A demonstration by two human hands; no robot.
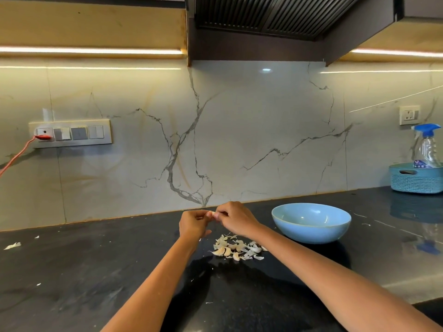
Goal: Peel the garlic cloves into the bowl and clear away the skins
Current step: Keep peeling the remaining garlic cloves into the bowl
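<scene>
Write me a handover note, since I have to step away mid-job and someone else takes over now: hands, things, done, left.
Left hand and right hand both pinch one garlic clove above the counter, mid-peel.
Pile of cloves and skins lies on the counter below the hands, left of the blue bowl.
Done: several skins are off; the bowl's visible inside looks empty.
Left: finish this clove, peel the rest into the bowl, clear skins, including the stray scrap at far left.
</scene>
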